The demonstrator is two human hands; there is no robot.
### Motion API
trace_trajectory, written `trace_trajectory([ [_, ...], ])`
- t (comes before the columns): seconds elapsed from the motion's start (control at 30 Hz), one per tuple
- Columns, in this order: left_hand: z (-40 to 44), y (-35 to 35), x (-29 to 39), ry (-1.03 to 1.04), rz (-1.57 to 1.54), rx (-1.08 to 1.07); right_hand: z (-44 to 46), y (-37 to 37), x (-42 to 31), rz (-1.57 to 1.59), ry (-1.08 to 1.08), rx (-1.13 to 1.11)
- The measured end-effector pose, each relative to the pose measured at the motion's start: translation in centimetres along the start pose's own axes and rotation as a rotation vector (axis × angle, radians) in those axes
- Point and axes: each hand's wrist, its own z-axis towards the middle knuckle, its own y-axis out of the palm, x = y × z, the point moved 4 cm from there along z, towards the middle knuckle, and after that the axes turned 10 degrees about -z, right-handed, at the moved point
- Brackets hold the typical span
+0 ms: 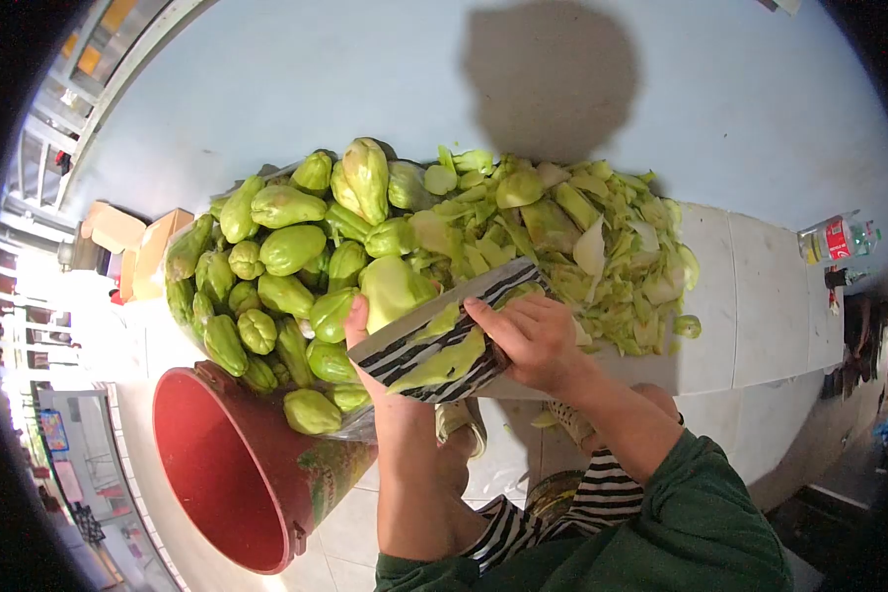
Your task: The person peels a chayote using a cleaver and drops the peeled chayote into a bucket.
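Observation:
My left hand [358,321], partly hidden behind the blade, grips a pale green peeled chayote [397,288]. In my right hand [535,340] is a wide cleaver [414,347], its handle covered by my fingers and my thumb laid along the flat. Strips of green peel [449,361] cling to the shiny blade, which mirrors a black-and-white striped pattern. The blade lies across the near side of the held chayote. Whole chayotes [293,250] are heaped to the left of my hands, and a pile of peelings [622,257] spreads to the right.
A red bucket [217,464] leans on its side at the lower left, mouth toward me. Cardboard boxes [158,247] stand beyond the heap. A pale blue wall [345,79] rises behind. Plastic bottles [839,239] are at the far right on the tiles.

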Motion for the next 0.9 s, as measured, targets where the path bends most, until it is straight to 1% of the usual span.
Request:
trace_trajectory([
  [0.1, 0.2, 0.1, -0.5, -0.008, -0.038, 0.036, 0.2, -0.3, -0.2, -0.008, -0.012, -0.004],
  [0.17, 0.1, 0.1, -0.4, 0.030, -0.016, 0.058, 0.4, -0.3, -0.2, -0.001, -0.024, 0.021],
  [0.33, -0.3, 0.1, -0.2, 0.066, 0.004, 0.033, 0.4, -0.4, -0.2, 0.020, -0.012, 0.038],
  [0.4, -0.4, 0.3, -0.1, 0.084, 0.038, 0.025, -0.2, 0.4, 0.7, 0.015, 0.083, -0.006],
  [0.43, -0.3, 0.2, 0.3, 0.145, -0.020, 0.075, -0.4, 0.9, 1.1, 0.013, 0.084, -0.005],
  [0.47, -0.2, 0.1, 0.7, 0.207, -0.078, 0.124, -0.5, 1.4, 1.8, 0.043, 0.139, 0.012],
  [0.5, -0.2, 0.2, 1.1, 0.174, -0.079, 0.053, -0.5, 1.6, 2.2, 0.074, 0.194, 0.029],
  [0.53, -0.2, 0.3, 1.1, 0.175, -0.080, 0.052, -0.5, 1.4, 2.2, 0.073, 0.193, 0.029],
  [0.6, -0.3, 0.7, 1.2, 0.180, -0.092, 0.033, -0.3, 1.1, 1.7, 0.019, 0.125, -0.047],
  [0.63, -0.4, 0.6, 1.1, 0.175, -0.029, -0.004, -0.1, 0.9, 1.4, 0.022, 0.124, -0.048],
  [0.73, -0.7, 0.9, 0.9, 0.139, -0.038, -0.055, 0.1, 0.5, 1.2, 0.089, 0.146, -0.020],
  [0.8, -0.8, 0.3, 1.2, 0.137, -0.016, -0.087, 0.3, 0.2, 1.6, 0.178, 0.118, 0.022],
  [0.87, -0.7, -0.1, 1.1, -0.096, -0.202, -0.367, 0.3, 0.4, 2.5, 0.183, 0.133, 0.048],
  [0.9, -0.9, 0.2, 1.1, -0.057, -0.158, -0.302, 0.2, 0.4, 2.9, 0.190, 0.152, 0.073],
])
